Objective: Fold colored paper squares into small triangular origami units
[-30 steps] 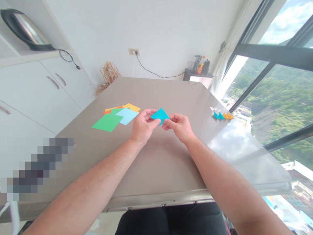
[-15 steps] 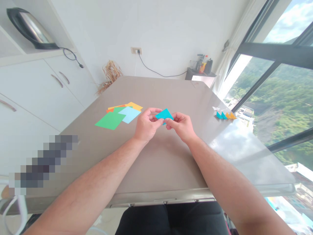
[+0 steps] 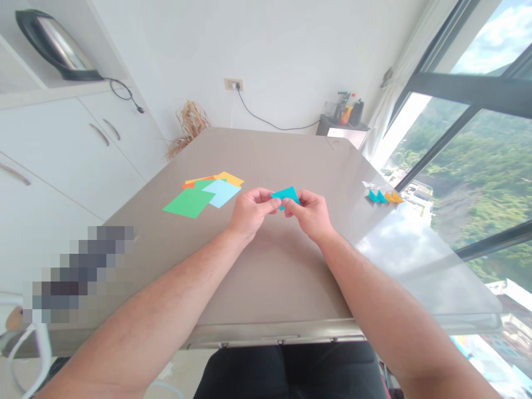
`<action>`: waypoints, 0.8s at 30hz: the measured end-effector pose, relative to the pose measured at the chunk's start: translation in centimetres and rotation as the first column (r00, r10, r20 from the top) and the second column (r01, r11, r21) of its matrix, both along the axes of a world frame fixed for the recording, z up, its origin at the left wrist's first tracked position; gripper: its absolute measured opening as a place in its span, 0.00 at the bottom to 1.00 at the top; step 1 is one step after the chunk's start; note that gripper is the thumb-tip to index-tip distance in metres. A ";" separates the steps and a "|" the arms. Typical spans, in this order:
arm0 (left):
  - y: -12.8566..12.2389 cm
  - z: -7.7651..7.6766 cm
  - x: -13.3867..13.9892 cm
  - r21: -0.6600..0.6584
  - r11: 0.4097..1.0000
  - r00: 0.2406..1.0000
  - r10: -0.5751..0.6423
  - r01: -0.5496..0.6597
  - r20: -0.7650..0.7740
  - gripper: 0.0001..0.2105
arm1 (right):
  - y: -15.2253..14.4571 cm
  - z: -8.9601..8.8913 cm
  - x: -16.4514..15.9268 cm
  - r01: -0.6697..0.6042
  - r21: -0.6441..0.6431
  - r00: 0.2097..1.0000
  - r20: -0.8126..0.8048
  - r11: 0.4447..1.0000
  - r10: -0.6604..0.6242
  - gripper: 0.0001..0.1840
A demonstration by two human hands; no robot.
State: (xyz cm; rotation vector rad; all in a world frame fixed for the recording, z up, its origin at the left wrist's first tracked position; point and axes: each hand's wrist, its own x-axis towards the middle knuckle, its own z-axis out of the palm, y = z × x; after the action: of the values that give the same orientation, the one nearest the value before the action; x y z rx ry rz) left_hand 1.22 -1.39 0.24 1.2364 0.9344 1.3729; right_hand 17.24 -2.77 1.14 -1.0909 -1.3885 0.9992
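Note:
A small piece of folded blue paper (image 3: 288, 193) is pinched between my two hands above the middle of the table. My left hand (image 3: 252, 211) grips its left side, thumb in front and fingers behind. On its right side, the thumb and fingers of my right hand (image 3: 309, 211) are closed on the paper. My thumbs meet close together at its lower edge. Fingertips hide part of the folds. Left of my left hand lie loose paper sheets: a green sheet (image 3: 189, 203), a light blue sheet (image 3: 222, 193) and a yellow sheet (image 3: 229, 178), partly overlapping.
On the table (image 3: 266, 155), small folded blue paper boats (image 3: 377, 196) and orange ones (image 3: 393, 197) stand in a row near the window. A blurred-out patch (image 3: 78, 277) covers something at the left edge. Beyond the table are a low cabinet (image 3: 344, 132) and dried stalks (image 3: 189, 124).
The blue paper has turned in my fingers; its pointed top now leans to the right and it looks flatter. Both hands stay gripped on it, and the view has shifted slightly.

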 end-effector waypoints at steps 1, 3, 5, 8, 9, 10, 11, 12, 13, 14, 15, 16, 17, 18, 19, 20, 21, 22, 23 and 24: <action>0.0 0.0 0.0 -0.002 1.000 1.000 0.003 -0.003 0.001 0.11 | 0.0 0.0 0.0 0.003 -0.001 1.000 0.004 1.000 -0.003 0.15; -0.1 0.2 0.0 -0.005 1.000 1.000 0.013 -0.013 0.000 0.11 | 0.1 -0.1 0.0 0.008 -0.005 1.000 0.010 1.000 -0.008 0.15; -0.2 0.3 0.1 -0.003 0.999 0.999 0.033 -0.033 -0.006 0.10 | 0.1 -0.2 0.0 0.007 0.000 1.000 0.015 1.000 -0.007 0.15; -0.2 0.3 0.2 -0.003 0.998 0.998 0.059 -0.059 -0.016 0.09 | 0.2 -0.4 0.0 0.003 0.011 1.000 0.012 1.000 -0.003 0.14; -0.2 0.3 0.2 -0.004 0.998 0.998 0.061 -0.061 -0.015 0.09 | 0.2 -0.5 0.0 0.003 0.011 1.000 0.010 1.000 -0.003 0.14; -0.2 0.3 0.2 -0.005 0.998 0.998 0.061 -0.061 -0.015 0.09 | 0.2 -0.5 -0.1 0.003 0.010 1.000 0.008 1.000 -0.003 0.14; -0.1 0.2 0.2 -0.005 0.998 0.998 0.059 -0.059 -0.015 0.09 | 0.2 -0.6 -0.1 0.004 0.008 1.000 0.007 1.000 -0.004 0.14; -0.1 0.2 0.2 -0.004 0.998 0.998 0.057 -0.057 -0.016 0.09 | 0.2 -0.6 -0.1 0.004 0.008 1.000 0.006 1.000 -0.004 0.14; -0.1 0.2 0.1 -0.003 0.999 0.998 0.054 -0.054 -0.018 0.09 | 0.2 -0.6 -0.1 0.005 0.010 1.000 0.005 1.000 -0.005 0.14; -0.1 0.2 0.1 -0.002 0.999 0.998 0.052 -0.052 -0.021 0.09 | 0.2 -0.7 -0.1 0.008 0.012 1.000 0.006 1.000 -0.008 0.14; -0.2 0.2 0.1 -0.003 0.999 0.999 0.050 -0.050 -0.022 0.09 | 0.2 -0.6 -0.1 0.011 0.014 1.000 0.009 1.000 -0.011 0.14; -0.2 0.2 0.1 -0.003 0.999 0.999 0.048 -0.048 -0.022 0.09 | 0.2 -0.6 -0.1 0.017 0.016 1.000 0.015 1.000 -0.017 0.13; -0.2 0.2 0.1 -0.002 0.999 0.999 0.047 -0.047 -0.022 0.09 | 0.2 -0.6 -0.1 0.022 0.017 1.000 0.022 1.000 -0.023 0.13; -0.1 0.3 0.1 0.002 0.999 0.999 0.048 -0.048 -0.022 0.09 | 0.2 -0.5 -0.1 0.026 0.017 0.999 0.028 1.000 -0.026 0.13; -0.1 0.3 0.1 0.009 0.999 0.998 0.052 -0.052 -0.022 0.08 | 0.1 -0.4 -0.1 0.028 0.018 0.999 0.033 0.999 -0.028 0.12; -0.1 0.3 0.1 0.017 0.998 0.998 0.058 -0.057 -0.023 0.08 | 0.1 -0.3 -0.2 0.028 0.019 0.999 0.036 0.999 -0.029 0.12; -0.1 0.3 0.1 0.025 0.998 0.998 0.063 -0.062 -0.025 0.07 | 0.0 -0.2 -0.2 0.028 0.019 0.999 0.037 0.999 -0.029 0.12; -0.1 0.3 0.1 0.030 0.997 0.997 0.068 -0.067 -0.028 0.07 | 0.0 -0.1 -0.2 0.030 0.017 0.999 0.037 0.999 -0.030 0.12; -0.1 0.3 0.1 0.033 0.997 0.997 0.071 -0.070 -0.035 0.07 | 0.0 0.0 -0.3 0.033 0.014 0.999 0.036 0.999 -0.034 0.12; -0.1 0.2 0.1 0.033 0.997 0.997 0.069 -0.068 -0.042 0.07 | -0.1 0.1 -0.3 0.041 0.010 0.998 0.037 0.999 -0.041 0.12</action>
State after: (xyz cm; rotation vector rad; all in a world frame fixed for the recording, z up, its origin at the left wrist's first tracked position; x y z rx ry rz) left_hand 1.29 -1.49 0.48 1.2723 0.9967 1.4244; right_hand 16.94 -2.84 1.22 -1.1316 -1.3937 0.9468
